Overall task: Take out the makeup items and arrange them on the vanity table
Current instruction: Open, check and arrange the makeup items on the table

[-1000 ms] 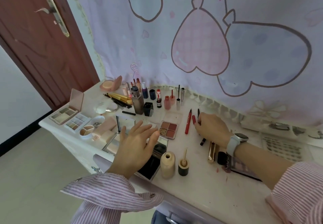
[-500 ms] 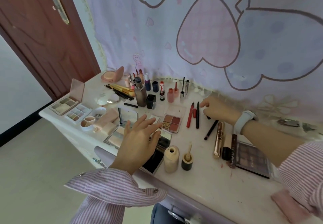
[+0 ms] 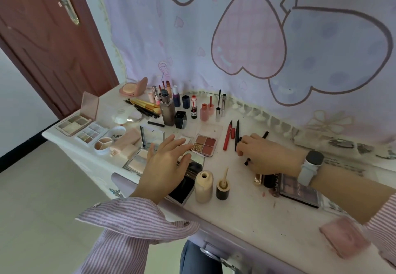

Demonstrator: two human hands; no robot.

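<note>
Nearest, a beige bottle (image 3: 204,187) stands open-mouthed beside a small black cap (image 3: 222,189) holding an upright applicator stick, both just right of the left hand's (image 3: 166,170) thumb side. That hand lies flat with fingers straight and slightly spread, palm down on a black compact (image 3: 182,189) and a mirrored palette (image 3: 137,162); its fingertips reach almost to a four-pan blush palette (image 3: 205,145), which lies just beyond them.

Right of it, the right hand (image 3: 269,156), a pale smartwatch (image 3: 310,166) at its wrist, curls its fingers down and pinches a thin black pencil (image 3: 256,148). The pencil runs slantwise under the fingers, one end poking out beyond the knuckles, the other below the thumb. Just left of these fingertips lie another black pencil (image 3: 237,134) and a red pencil (image 3: 227,136), side by side, the black one almost touching the fingers. Under the wrist sit a gold tube (image 3: 258,179) and a dark eyeshadow palette (image 3: 300,192).

Beyond both hands, on the vanity table (image 3: 246,213), upright bottles, among them a tall bronze bottle (image 3: 167,111), line the back edge. Farther left lie an open pink palette (image 3: 75,121) and a round pink compact (image 3: 134,87).
</note>
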